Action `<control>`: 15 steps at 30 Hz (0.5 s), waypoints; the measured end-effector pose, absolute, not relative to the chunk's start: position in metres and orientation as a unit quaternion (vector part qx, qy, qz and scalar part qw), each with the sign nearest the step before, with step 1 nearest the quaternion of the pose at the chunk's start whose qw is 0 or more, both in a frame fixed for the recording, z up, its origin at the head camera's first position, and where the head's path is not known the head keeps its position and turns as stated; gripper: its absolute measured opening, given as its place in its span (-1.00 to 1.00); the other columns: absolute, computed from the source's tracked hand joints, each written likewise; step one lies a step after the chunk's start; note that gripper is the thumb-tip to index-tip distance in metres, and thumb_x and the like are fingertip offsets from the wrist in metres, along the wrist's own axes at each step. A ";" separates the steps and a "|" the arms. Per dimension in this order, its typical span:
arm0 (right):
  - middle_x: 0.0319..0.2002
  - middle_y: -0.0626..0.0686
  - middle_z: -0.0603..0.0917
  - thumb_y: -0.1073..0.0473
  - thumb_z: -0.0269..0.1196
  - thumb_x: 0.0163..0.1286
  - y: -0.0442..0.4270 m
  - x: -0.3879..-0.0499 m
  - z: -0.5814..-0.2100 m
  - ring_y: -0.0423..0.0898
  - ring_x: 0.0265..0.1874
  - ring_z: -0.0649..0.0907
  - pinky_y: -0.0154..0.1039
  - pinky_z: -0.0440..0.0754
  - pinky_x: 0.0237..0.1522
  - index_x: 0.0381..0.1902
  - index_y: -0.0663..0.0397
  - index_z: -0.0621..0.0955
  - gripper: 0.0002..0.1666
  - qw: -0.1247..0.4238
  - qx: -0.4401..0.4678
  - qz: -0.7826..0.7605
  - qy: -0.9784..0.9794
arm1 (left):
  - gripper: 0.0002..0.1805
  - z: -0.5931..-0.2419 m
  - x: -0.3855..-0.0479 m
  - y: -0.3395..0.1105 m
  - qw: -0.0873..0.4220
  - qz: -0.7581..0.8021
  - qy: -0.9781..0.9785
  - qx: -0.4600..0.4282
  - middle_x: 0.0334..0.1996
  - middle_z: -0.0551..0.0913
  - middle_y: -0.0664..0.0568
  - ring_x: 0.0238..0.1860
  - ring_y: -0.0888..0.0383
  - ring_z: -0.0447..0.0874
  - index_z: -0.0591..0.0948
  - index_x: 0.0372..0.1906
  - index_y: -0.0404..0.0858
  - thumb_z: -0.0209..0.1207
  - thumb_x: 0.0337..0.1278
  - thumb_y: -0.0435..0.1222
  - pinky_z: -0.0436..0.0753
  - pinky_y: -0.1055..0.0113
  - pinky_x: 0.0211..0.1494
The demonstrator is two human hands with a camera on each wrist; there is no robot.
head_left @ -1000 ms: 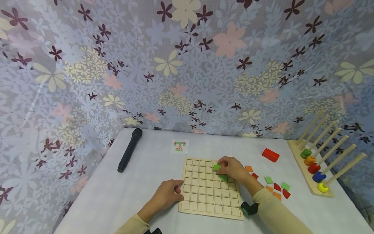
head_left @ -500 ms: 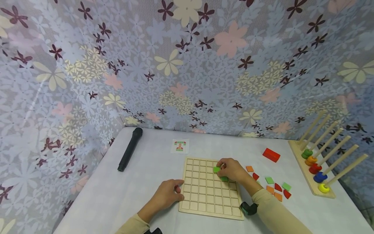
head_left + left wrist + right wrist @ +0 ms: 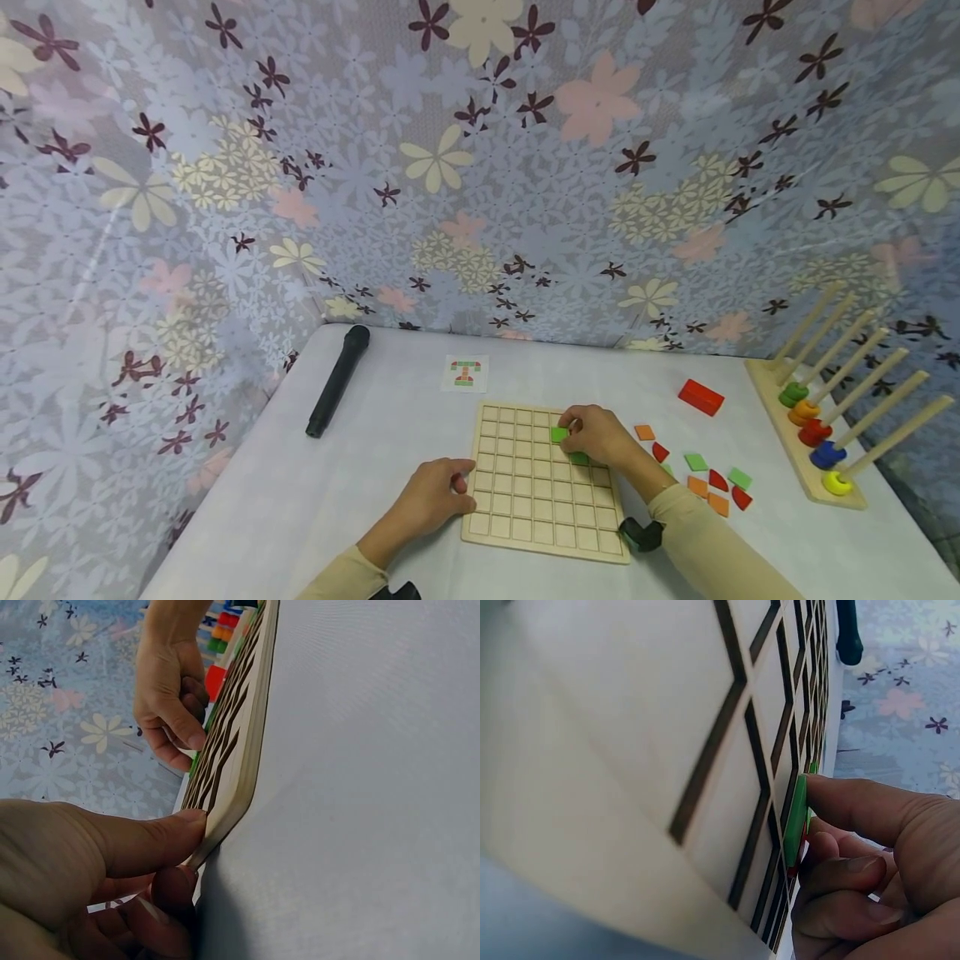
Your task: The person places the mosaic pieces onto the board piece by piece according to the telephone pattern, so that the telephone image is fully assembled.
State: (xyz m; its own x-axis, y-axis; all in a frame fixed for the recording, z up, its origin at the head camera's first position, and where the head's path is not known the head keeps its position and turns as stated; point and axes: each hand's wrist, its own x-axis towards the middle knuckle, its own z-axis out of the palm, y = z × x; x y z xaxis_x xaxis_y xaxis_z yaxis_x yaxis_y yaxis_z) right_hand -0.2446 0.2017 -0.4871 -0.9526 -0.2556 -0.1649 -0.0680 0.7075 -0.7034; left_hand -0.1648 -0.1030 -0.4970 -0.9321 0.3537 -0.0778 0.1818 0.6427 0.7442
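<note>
The left hand [image 3: 435, 497] grips the left edge of the wooden grid board [image 3: 543, 510]; in the left wrist view its thumb [image 3: 169, 840] lies over the rim near a corner, fingers below. Over the board's upper right part, the right hand [image 3: 600, 435] has thumb and index finger at a green tile [image 3: 559, 434], the other fingers curled. A second green tile [image 3: 578, 458] lies partly under that hand. In the right wrist view, a finger touches a green tile [image 3: 796, 821], with a bit of red beside it.
Right of the board lie several loose green, red and orange pieces [image 3: 718, 504], a red block [image 3: 701, 397] and a peg stand with coloured rings [image 3: 806, 442]. Behind the board is a pattern card [image 3: 465, 374]; a black microphone [image 3: 337, 382] lies at the left.
The right hand has moved slightly toward the person, bringing the green tile down into a grid cell of the board. The left hand keeps its hold on the edge.
</note>
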 end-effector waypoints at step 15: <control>-0.29 0.05 0.60 0.19 0.37 0.33 0.230 -0.228 -0.470 -0.08 -0.36 0.52 -0.18 0.49 -0.35 0.17 0.20 0.61 -0.53 0.101 -0.064 -0.445 0.887 | -0.35 -0.496 -0.165 -0.102 0.105 0.392 0.901 0.153 -0.46 0.51 0.18 -0.44 0.27 0.37 0.60 0.23 -0.45 0.44 -0.08 -0.36 0.40 0.33 -0.28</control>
State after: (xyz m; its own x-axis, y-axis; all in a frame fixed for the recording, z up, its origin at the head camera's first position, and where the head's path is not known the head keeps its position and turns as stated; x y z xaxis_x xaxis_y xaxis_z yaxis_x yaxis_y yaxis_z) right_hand -0.2284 0.2298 -0.4698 -0.9715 -0.2032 -0.1224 -0.0233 0.5953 -0.8032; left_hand -0.1647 -0.1022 -0.4959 -0.9308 0.3588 -0.0695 0.1937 0.6456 0.7387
